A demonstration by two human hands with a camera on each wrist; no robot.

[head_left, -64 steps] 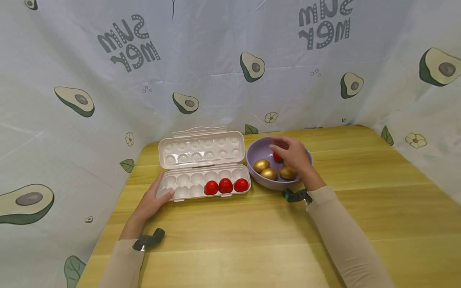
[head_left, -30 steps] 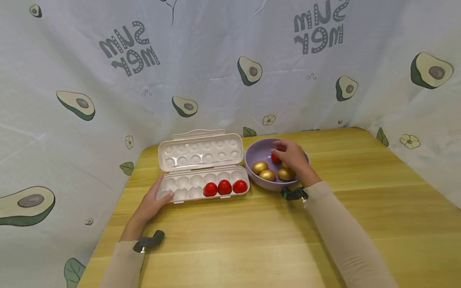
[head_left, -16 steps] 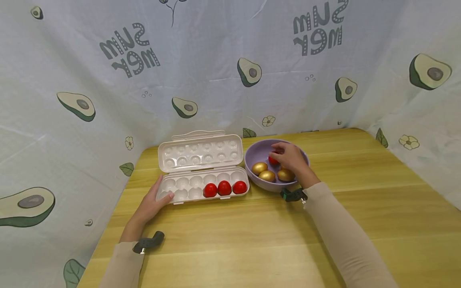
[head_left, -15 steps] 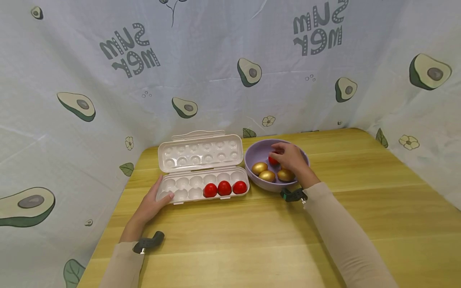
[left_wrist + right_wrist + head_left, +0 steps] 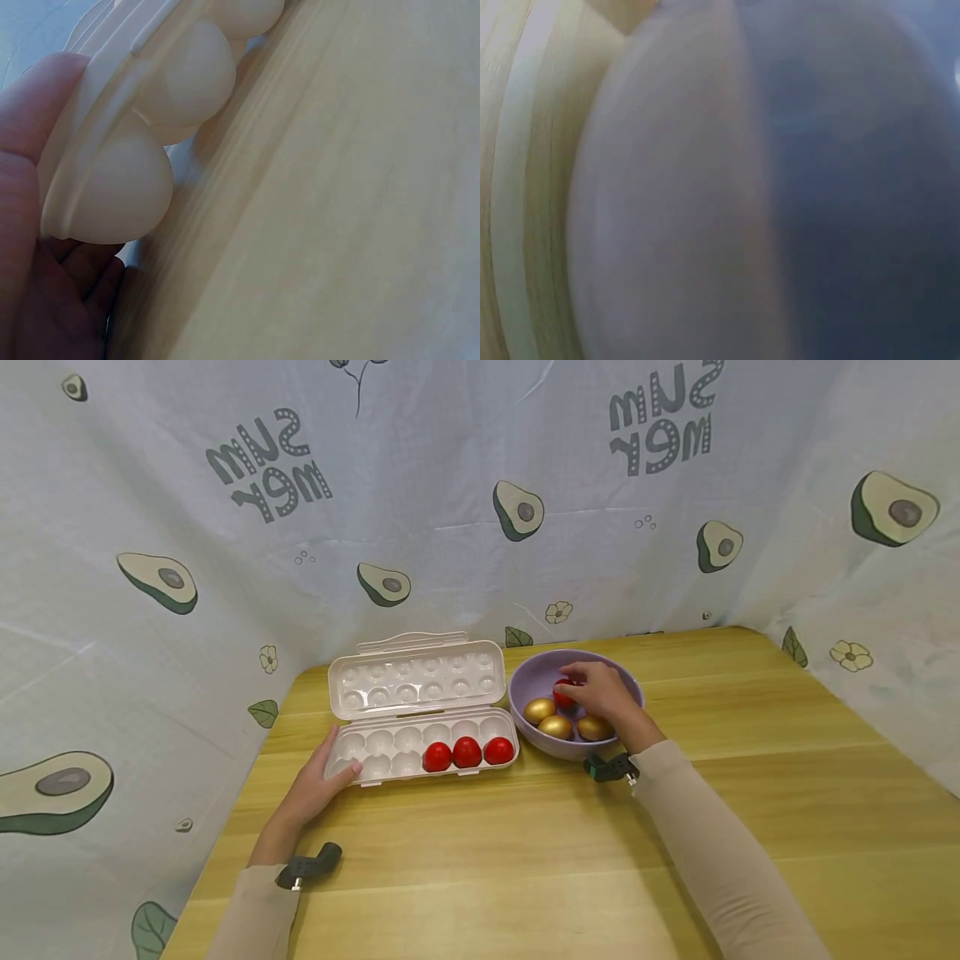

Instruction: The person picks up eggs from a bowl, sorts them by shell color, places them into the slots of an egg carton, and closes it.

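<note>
Lately, the right hand point(image 5: 602, 692) had shifted the red egg point(image 5: 561, 699) inside the purple bowl point(image 5: 551, 747) slightly towards the gold eggs point(image 5: 556, 727), suggesting a settled hold, though it had not yet cleared the bowl. Thumb and fingers, about an egg's width apart, seemed to pinch it; the blurred right wrist view could not confirm this. Left of the bowl, the left hand point(image 5: 313, 779) gripped the egg carton point(image 5: 381, 742) by its far end, thumb on the rim, fingers beneath. Three red balls or eggs point(image 5: 467, 752) sat at its bowl end.
</note>
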